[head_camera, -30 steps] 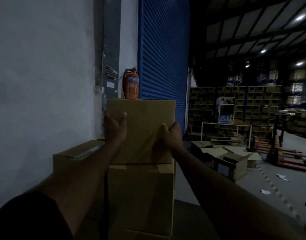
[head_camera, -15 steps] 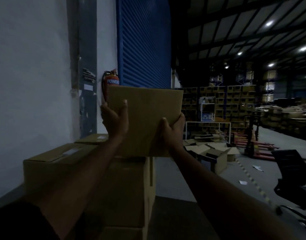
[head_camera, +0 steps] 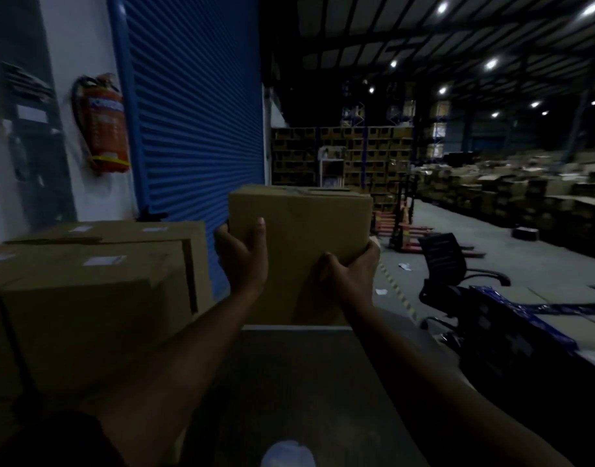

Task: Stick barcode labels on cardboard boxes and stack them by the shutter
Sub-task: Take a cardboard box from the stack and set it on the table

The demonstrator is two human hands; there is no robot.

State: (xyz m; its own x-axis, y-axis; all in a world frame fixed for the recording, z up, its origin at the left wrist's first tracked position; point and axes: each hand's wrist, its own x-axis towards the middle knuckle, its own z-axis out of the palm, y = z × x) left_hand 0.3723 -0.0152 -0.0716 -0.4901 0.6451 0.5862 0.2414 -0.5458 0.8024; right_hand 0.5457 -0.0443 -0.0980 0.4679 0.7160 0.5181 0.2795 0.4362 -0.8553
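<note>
Head view: the blue shutter point(head_camera: 195, 106) fills the left background, with labelled stacked boxes point(head_camera: 87, 298) before it. A cardboard box point(head_camera: 309, 230) is carried in the air just right of them; the left hand point(head_camera: 243, 261) and right hand point(head_camera: 351, 273) each grip a lower side, fingers wrapped. Stacking step, probably; next, a free spot to lower it squarely.

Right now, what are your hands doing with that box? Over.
Left hand and right hand both gripping the box, held in the air. Stack to the left, by the shutter. Nothing blocking.
</note>
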